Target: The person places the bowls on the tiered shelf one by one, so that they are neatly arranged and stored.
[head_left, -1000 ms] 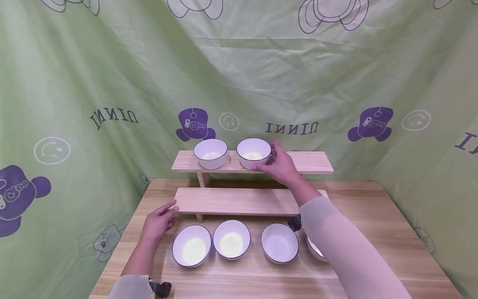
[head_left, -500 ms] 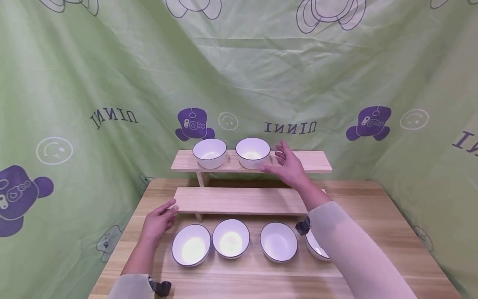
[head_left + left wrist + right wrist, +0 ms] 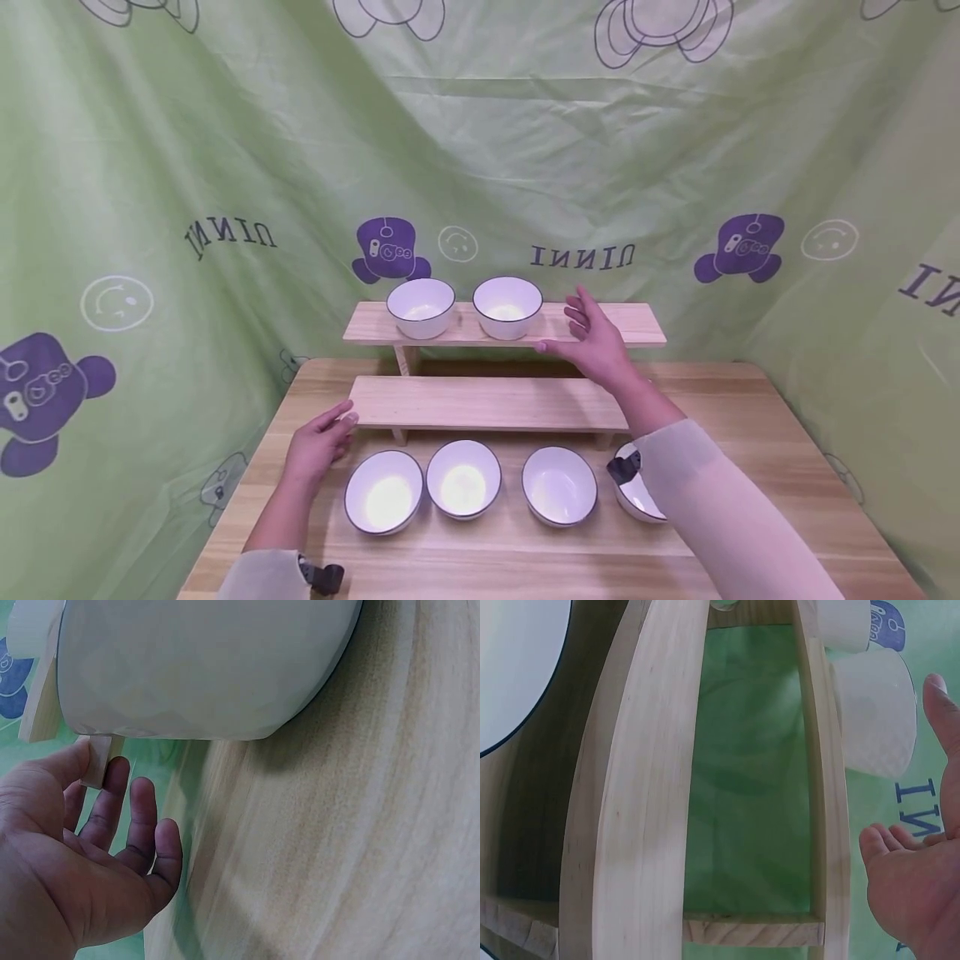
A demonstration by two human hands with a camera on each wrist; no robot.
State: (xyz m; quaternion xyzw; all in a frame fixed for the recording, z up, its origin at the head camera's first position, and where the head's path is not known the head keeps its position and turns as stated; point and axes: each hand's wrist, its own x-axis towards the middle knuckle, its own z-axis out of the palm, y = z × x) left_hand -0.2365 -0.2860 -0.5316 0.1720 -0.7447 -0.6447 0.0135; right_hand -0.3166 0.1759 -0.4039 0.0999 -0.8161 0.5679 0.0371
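Observation:
Two white bowls with dark rims stand upright on the upper board of a two-tier wooden shelf (image 3: 622, 323): a left bowl (image 3: 422, 310) and a right bowl (image 3: 507, 308). Just right of the latter, apart from it, my right hand (image 3: 600, 350) is held with fingers extended and nothing in it. My left hand (image 3: 315, 446) pinches the left end of the lower board (image 3: 480, 403) between thumb and fingers, as the left wrist view shows at the board end (image 3: 96, 761). In the right wrist view, a gap separates the right hand (image 3: 922, 885) from the nearest bowl (image 3: 875, 712).
Several like bowls stand in a row on the wooden table (image 3: 450, 567) before the shelf: the leftmost bowl (image 3: 384, 493), a second (image 3: 463, 480), a third (image 3: 559, 487) and a rightmost bowl (image 3: 637, 492), partly behind the right sleeve. A green printed curtain (image 3: 480, 167) surrounds the table.
My right hand has let go of the right bowl on the upper board and moved off to the right. That bowl stays in place. The left hand has not moved.

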